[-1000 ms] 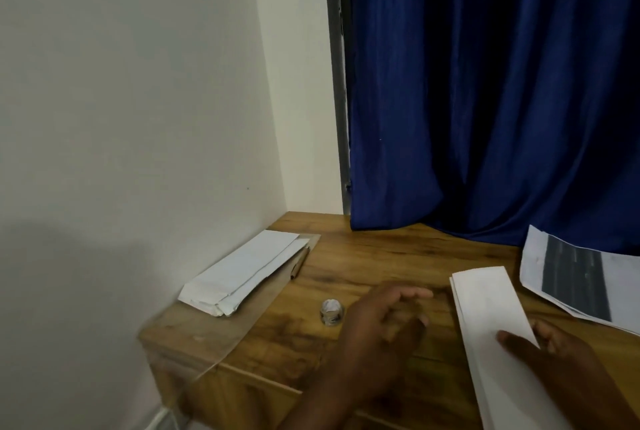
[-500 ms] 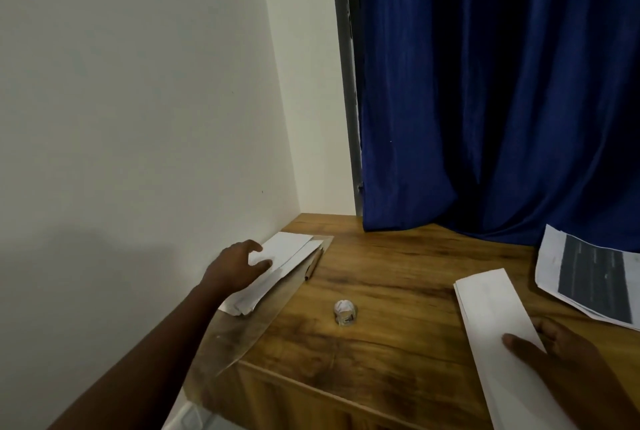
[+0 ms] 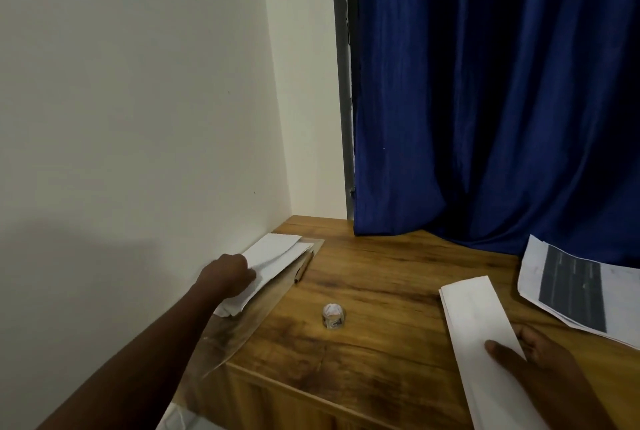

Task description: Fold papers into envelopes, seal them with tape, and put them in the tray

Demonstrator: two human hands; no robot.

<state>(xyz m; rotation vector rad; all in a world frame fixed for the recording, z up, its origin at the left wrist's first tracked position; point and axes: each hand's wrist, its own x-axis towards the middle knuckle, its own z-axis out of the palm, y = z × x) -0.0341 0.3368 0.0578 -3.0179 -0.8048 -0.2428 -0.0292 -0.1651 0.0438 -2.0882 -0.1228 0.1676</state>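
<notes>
My left hand reaches to the far left of the table and grips the edge of the white folded envelopes lying in a clear tray against the wall. A long folded white paper lies at the right, and my right hand holds its near part with the thumb on top. A small roll of clear tape stands on the wooden table between the two hands.
A pencil lies along the tray's right side. Printed sheets with a dark block sit at the far right. A blue curtain hangs behind the table, and a white wall borders it on the left.
My left hand left the table's middle near the tape and went to the envelopes in the tray, then closed on their edge. The right hand stayed on the folded paper.
</notes>
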